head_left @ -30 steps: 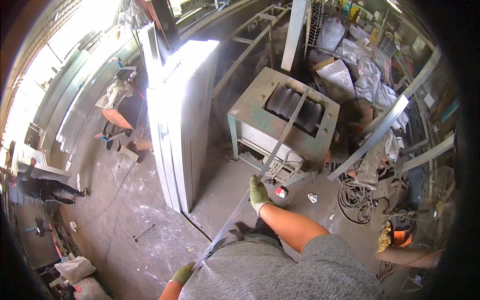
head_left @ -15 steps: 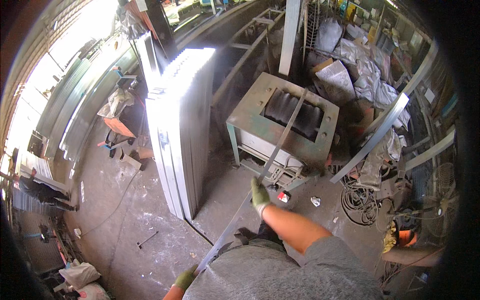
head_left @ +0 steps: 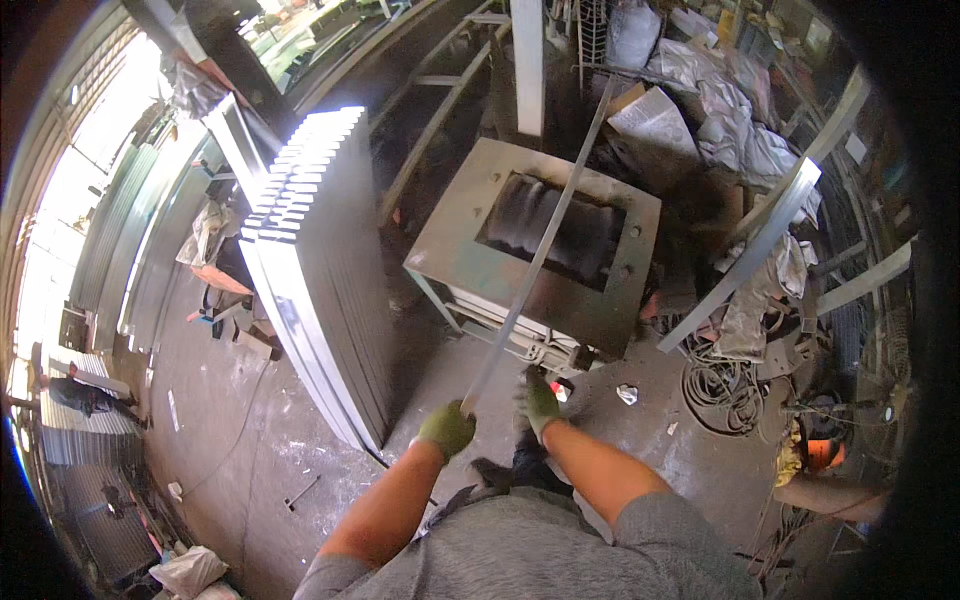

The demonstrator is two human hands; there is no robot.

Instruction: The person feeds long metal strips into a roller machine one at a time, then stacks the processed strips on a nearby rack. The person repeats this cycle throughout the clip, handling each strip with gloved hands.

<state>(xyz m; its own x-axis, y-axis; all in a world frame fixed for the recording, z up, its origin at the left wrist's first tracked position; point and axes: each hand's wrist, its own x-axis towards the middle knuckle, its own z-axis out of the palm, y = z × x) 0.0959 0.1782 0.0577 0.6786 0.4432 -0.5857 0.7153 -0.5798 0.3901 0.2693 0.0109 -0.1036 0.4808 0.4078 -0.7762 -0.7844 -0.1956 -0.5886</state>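
Strip pushed forward, left hand alone on it

My left hand [head_left: 447, 430] has come up from beside my hip to a place in front of me, wrapped around the near end of the long metal strip [head_left: 543, 248]. My right hand [head_left: 540, 403], which had hold of the strip's middle, has come off it: the fingers are loosely parted, apart from the metal, with nothing I can see in them.

The strip has slid away from me. It crosses above the worn metal table [head_left: 455, 230] and the dark ribbed piece [head_left: 592, 238] in its square gap, and its far end now reaches beyond the table's back edge, near the cardboard box [head_left: 652, 128]. I can't tell whether it touches the table.

As I judge it, steering now falls to my left hand, with my right free to take a fresh hold. The tall stack of metal panels [head_left: 335, 290] stands to the left, clear of the strip.
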